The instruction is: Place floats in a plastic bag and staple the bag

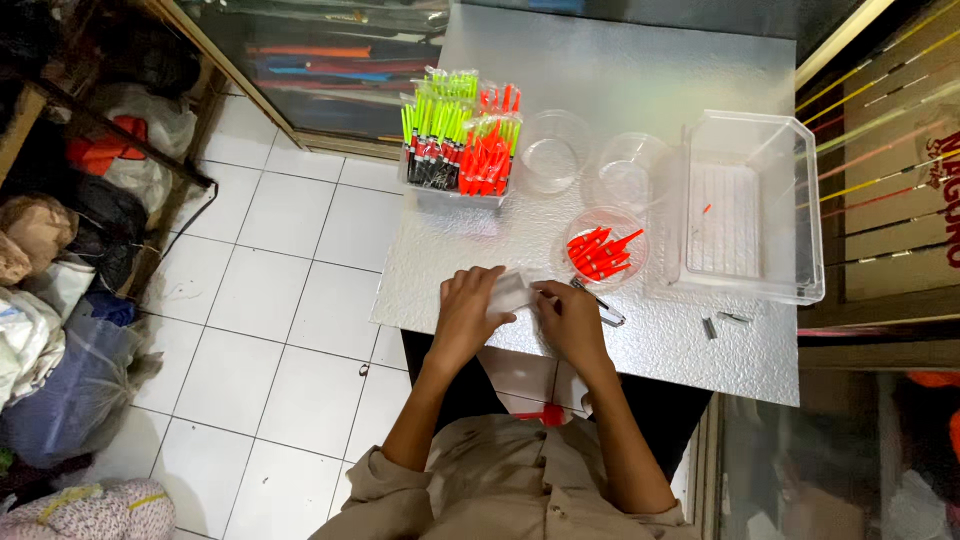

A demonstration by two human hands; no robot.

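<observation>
A: Obs. 1. What do the hands hold?

B: A small clear bag (pixel 512 293), at the near edge of the counter (pixel 640 80), between the two hands. The left hand (pixel 468 310) grips its left end, fingers curled over the top. The right hand (pixel 568 312) meets its right end, fingers pinched narrow at the bag's mouth. Whether anything is inside the bag, I cannot tell.

A: Why held so?

B: Judgement only: one hand steadies the film while the other works the opening. Two-handed because the film is limp.

A: Obs. 2. Next nearest?

B: A metal tool (pixel 600 303), tweezers or a clip by the look, lies on the counter just beside the right hand. Just beyond it stands a round clear bowl (pixel 605 250) holding loose orange floats (pixel 598 252). Likely kept close so pieces are within a short reach.

A: Further out?

B: Two empty clear bowls (pixel 553 150) stand behind, side by side. To the right sits a large clear bin (pixel 748 205), nearly empty, one orange speck inside. A few small metal bits (pixel 720 322) lie in front of it.

A: And the far side?

B: A clear tray (pixel 458 135) of bagged floats, green ones left, orange ones right, standing upright in rows. Probably packed stock, set well apart from the loose pieces.

A: Surroundings?

B: White tile floor (pixel 290 290) to the left, cloth bundles (pixel 50 300) along the wall.
</observation>
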